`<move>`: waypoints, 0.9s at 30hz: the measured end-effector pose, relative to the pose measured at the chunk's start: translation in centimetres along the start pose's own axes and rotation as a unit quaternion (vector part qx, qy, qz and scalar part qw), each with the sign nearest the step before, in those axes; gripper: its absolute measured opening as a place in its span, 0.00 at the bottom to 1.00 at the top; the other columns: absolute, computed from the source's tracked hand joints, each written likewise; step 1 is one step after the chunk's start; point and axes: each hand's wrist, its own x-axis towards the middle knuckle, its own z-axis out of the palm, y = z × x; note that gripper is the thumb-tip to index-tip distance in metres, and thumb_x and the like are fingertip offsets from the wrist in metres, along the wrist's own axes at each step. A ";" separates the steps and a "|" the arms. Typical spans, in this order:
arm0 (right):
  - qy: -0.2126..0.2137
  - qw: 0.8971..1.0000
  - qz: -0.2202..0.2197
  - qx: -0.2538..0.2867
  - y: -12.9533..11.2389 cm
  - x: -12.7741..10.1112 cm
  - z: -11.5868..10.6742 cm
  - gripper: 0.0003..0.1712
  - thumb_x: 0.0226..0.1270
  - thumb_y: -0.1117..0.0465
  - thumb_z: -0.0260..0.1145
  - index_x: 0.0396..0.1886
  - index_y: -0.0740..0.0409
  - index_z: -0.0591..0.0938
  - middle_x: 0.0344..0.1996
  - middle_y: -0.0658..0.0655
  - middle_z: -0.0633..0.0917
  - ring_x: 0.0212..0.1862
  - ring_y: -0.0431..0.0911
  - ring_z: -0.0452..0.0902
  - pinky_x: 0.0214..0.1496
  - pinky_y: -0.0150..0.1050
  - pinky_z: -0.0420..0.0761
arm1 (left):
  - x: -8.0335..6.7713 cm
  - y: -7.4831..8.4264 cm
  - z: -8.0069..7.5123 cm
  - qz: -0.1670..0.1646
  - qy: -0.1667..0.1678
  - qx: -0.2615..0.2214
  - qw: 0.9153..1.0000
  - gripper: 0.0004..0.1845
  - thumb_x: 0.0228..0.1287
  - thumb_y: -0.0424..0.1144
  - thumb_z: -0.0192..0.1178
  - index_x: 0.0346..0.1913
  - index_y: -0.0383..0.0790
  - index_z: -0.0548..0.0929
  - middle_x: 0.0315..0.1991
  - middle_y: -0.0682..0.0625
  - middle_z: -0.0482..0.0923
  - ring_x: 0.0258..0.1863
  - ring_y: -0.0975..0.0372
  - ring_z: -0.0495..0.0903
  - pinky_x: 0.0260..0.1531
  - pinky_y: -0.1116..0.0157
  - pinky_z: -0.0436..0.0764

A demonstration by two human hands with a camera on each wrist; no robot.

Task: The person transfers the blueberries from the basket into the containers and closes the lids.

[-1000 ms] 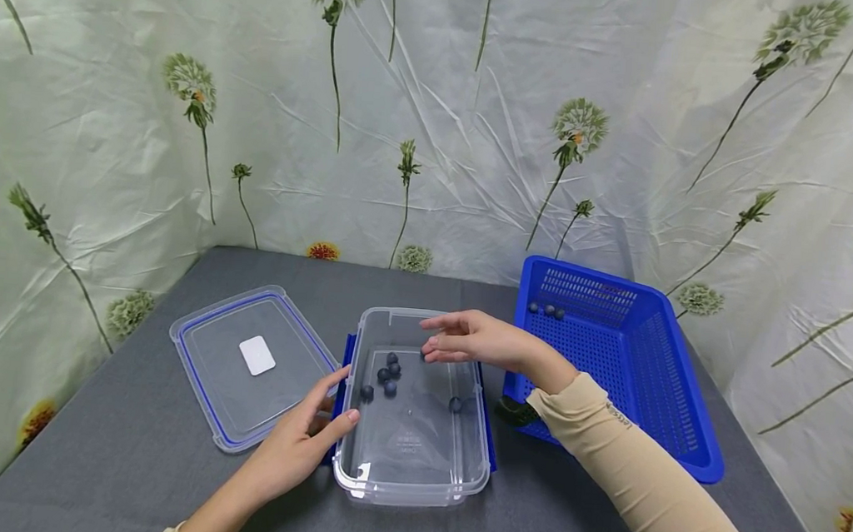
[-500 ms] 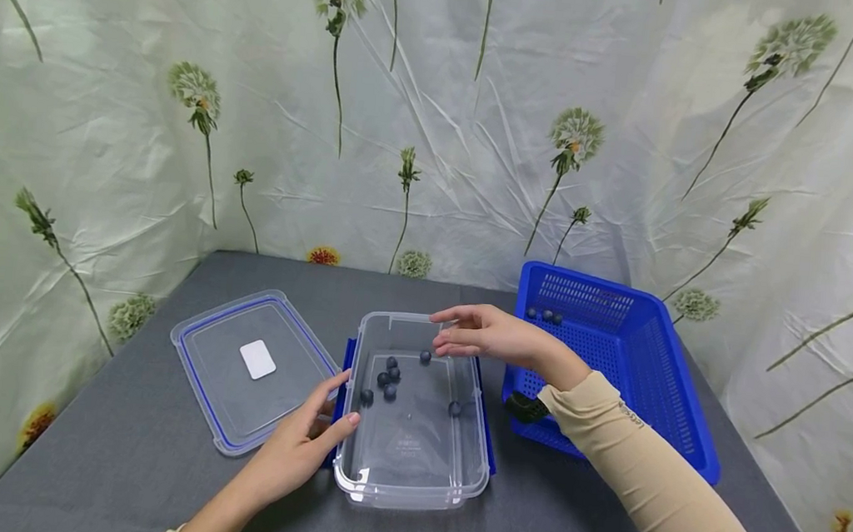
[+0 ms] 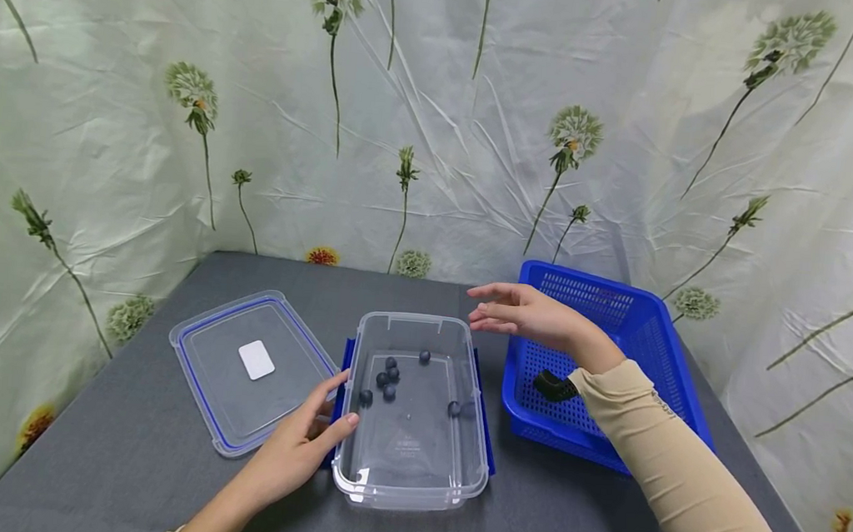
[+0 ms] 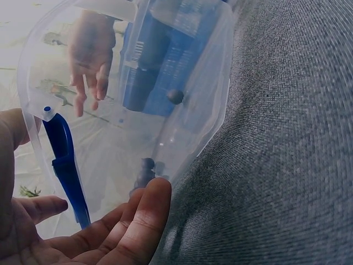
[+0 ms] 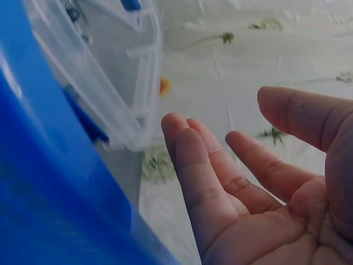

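A clear plastic container (image 3: 411,465) stands at the table's middle with several blueberries (image 3: 390,376) on its floor. My left hand (image 3: 329,404) rests against its left wall, thumb on the rim and fingers fairly straight. In the left wrist view the thumb (image 4: 140,218) presses the clear wall (image 4: 138,83), and a berry (image 4: 175,96) shows through it. My right hand (image 3: 498,309) hovers flat and empty between the container's far right corner and the blue basket (image 3: 614,373). Its bare palm (image 5: 248,193) shows beside the basket wall (image 5: 44,182).
The container's clear lid (image 3: 249,365) with a blue seal lies flat to the left. A small dark object (image 3: 551,384) sits in the basket near my right forearm. Flower-print sheeting walls the grey table (image 3: 118,459) on three sides.
My right hand rose from over the container and moved right and back toward the basket. One blueberry now lies alone near the container's far end. The left hand stayed put.
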 end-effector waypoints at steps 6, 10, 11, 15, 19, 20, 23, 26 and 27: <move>0.040 0.999 0.005 0.024 0.4 -0.1 -2.3 0.32 0.88 0.61 0.55 0.83 0.68 0.61 0.61 0.63 0.84 0.63 0.46 0.86 0.71 0.39 0.80 | -0.1 0.1 0.0 -0.001 0.002 0.001 1.000 0.35 0.78 0.51 0.64 0.83 0.61 0.64 0.58 0.42 0.86 0.51 0.58 0.90 0.51 0.56 0.85; 0.061 0.998 0.011 0.018 0.7 -0.2 -3.4 0.32 0.87 0.61 0.56 0.82 0.68 0.62 0.57 0.58 0.85 0.62 0.45 0.86 0.70 0.38 0.81 | 0.0 0.1 0.0 -0.001 0.001 0.001 1.000 0.35 0.78 0.51 0.64 0.83 0.62 0.65 0.58 0.42 0.87 0.50 0.59 0.90 0.51 0.56 0.86; 0.065 0.998 0.011 0.013 0.8 -0.2 -3.6 0.32 0.87 0.61 0.56 0.82 0.68 0.62 0.58 0.58 0.85 0.62 0.46 0.86 0.70 0.38 0.81 | 0.0 0.1 0.0 -0.001 0.001 0.002 1.000 0.35 0.78 0.51 0.64 0.83 0.62 0.65 0.58 0.42 0.87 0.50 0.59 0.90 0.51 0.56 0.86; 0.078 0.997 0.011 0.013 1.3 -0.3 -4.5 0.32 0.88 0.61 0.56 0.82 0.69 0.62 0.58 0.59 0.84 0.60 0.43 0.86 0.66 0.33 0.82 | 0.0 0.0 0.0 0.000 0.001 0.006 1.000 0.35 0.78 0.52 0.64 0.83 0.63 0.64 0.58 0.42 0.87 0.50 0.58 0.90 0.52 0.54 0.86; 0.087 0.996 0.009 0.036 1.9 -0.4 -5.4 0.33 0.88 0.61 0.55 0.82 0.72 0.59 0.53 0.53 0.87 0.55 0.39 0.87 0.62 0.30 0.83 | 0.0 0.0 0.0 0.002 -0.002 0.007 1.000 0.36 0.79 0.52 0.64 0.83 0.62 0.64 0.59 0.43 0.87 0.50 0.60 0.90 0.52 0.53 0.85; 0.091 0.995 0.010 0.041 2.1 -0.4 -5.6 0.33 0.88 0.62 0.55 0.82 0.72 0.59 0.51 0.52 0.87 0.54 0.38 0.87 0.62 0.30 0.83 | 0.0 0.0 0.0 0.002 -0.002 0.007 1.000 0.36 0.79 0.52 0.64 0.83 0.62 0.64 0.59 0.43 0.87 0.49 0.61 0.90 0.52 0.53 0.85; 0.100 0.994 0.011 0.046 2.4 -0.6 -6.2 0.34 0.88 0.61 0.55 0.82 0.73 0.57 0.50 0.52 0.88 0.52 0.38 0.88 0.64 0.33 0.83 | 0.0 0.0 0.0 0.001 -0.001 0.008 1.000 0.36 0.78 0.52 0.64 0.84 0.61 0.64 0.59 0.43 0.87 0.50 0.60 0.90 0.51 0.54 0.85; 0.115 0.993 0.018 0.036 2.7 -0.7 -6.7 0.34 0.89 0.60 0.54 0.83 0.73 0.57 0.52 0.54 0.87 0.52 0.37 0.87 0.65 0.35 0.83 | 0.0 0.0 0.0 -0.001 0.001 0.011 1.000 0.36 0.78 0.52 0.64 0.83 0.61 0.64 0.58 0.43 0.87 0.50 0.59 0.90 0.51 0.54 0.85; 0.122 0.992 0.023 0.033 2.9 -0.7 -6.8 0.34 0.89 0.60 0.54 0.83 0.74 0.57 0.52 0.55 0.86 0.52 0.37 0.87 0.64 0.35 0.84 | 0.0 0.0 0.0 -0.001 0.001 0.011 1.000 0.36 0.78 0.51 0.64 0.83 0.62 0.64 0.58 0.43 0.87 0.50 0.59 0.90 0.51 0.54 0.85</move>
